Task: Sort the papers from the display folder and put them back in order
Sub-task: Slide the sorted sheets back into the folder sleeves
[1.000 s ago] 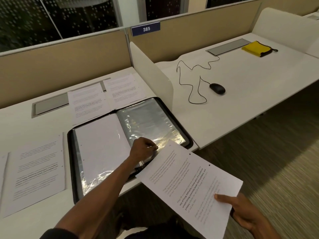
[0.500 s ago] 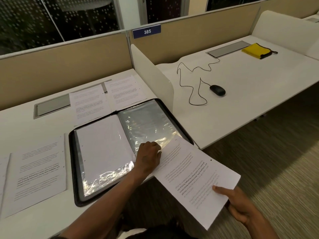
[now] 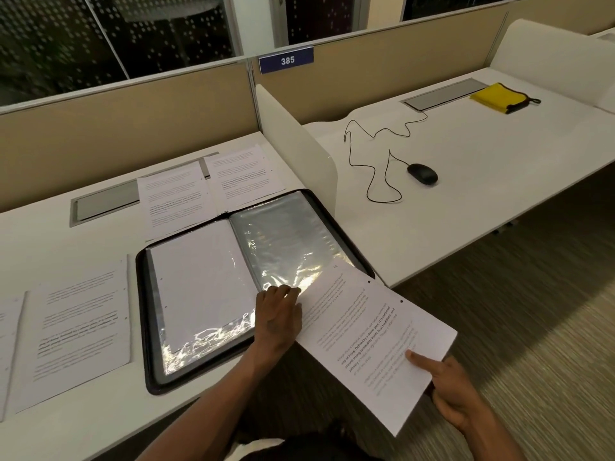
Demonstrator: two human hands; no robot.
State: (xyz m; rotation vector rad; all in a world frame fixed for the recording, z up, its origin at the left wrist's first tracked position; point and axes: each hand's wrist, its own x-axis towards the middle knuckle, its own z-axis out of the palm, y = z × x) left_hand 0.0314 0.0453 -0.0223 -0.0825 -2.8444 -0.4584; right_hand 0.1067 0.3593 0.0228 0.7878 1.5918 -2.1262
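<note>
White desk (image 3: 466,181) carried the open display folder (image 3: 253,281) at centre; left hand (image 3: 279,314) pinched its slippery sleeve, right hand (image 3: 456,390) gripped the floppy sheet (image 3: 372,331) lower right, best held by its edge.

Both forearms (image 3: 213,400) are bare, with no sleeves or wristwear.

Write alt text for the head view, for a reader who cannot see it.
A person's right hand holds a printed sheet at the right-hand sleeve of an open black display folder on a white desk, while the left hand grips the sleeve's lower edge. More printed pages lie around the folder.
</note>
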